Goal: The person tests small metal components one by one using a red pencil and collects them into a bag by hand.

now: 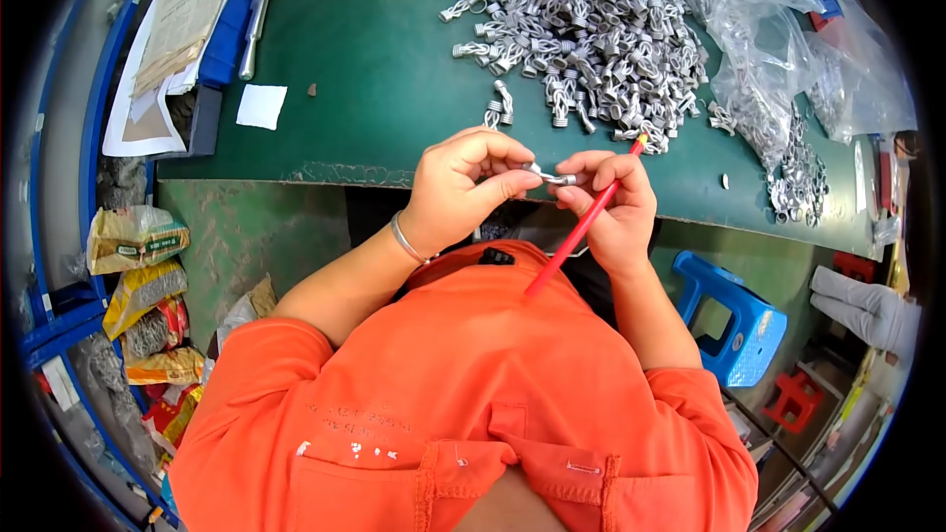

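Between my hands, at the near edge of the green table (365, 59), is a small grey metal part (552, 176). My left hand (463, 182) pinches one end of it between thumb and finger. The other end is pinched by my right hand (613, 202), which also holds a long red stick (572, 236) with a yellow tip, slanting across the palm. A big pile of similar metal parts (601, 30) lies just beyond my hands. A couple of loose parts (500, 103) rest near my left hand.
Clear plastic bags (759, 49) with metal pieces lie at the right. Papers (187, 20), a blue bin and a white square (261, 106) are at the left. A blue stool (734, 320) stands below the table at the right, near another person's grey-clad legs (857, 305).
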Available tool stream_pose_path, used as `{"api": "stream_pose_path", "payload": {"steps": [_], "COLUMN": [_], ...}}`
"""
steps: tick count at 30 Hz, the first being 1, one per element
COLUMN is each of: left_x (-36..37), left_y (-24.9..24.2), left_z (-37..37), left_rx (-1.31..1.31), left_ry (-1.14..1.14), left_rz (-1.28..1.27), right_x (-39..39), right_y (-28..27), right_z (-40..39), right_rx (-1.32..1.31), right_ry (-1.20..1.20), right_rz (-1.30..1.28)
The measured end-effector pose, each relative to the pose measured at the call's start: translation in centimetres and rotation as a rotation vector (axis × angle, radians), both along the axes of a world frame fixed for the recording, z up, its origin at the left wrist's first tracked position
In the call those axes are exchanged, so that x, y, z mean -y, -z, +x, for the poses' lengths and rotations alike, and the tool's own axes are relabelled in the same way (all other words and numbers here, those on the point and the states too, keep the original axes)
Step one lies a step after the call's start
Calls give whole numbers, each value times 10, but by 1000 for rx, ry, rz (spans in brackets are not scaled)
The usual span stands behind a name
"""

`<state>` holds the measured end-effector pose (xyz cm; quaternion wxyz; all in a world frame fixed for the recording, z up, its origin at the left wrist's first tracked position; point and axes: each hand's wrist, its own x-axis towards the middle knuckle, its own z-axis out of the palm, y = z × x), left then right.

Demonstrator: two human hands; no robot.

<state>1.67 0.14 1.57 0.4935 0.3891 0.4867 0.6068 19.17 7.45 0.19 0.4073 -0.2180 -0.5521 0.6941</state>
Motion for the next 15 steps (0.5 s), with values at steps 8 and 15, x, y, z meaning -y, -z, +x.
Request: {"api": "stream_pose_path", "payload": {"steps": [8,15], "left_x": [1,3], "left_y": [13,8], "left_z": [4,2], "left_rx": [-368,-624], "left_ry": [12,19], "left_rz": [283,267], "right_x": [6,10], "right_y": [1,-1], "right_z": [0,2], "right_rx": [-60,-17], "right_ry": [156,120], "right_rz": [56,305]}}
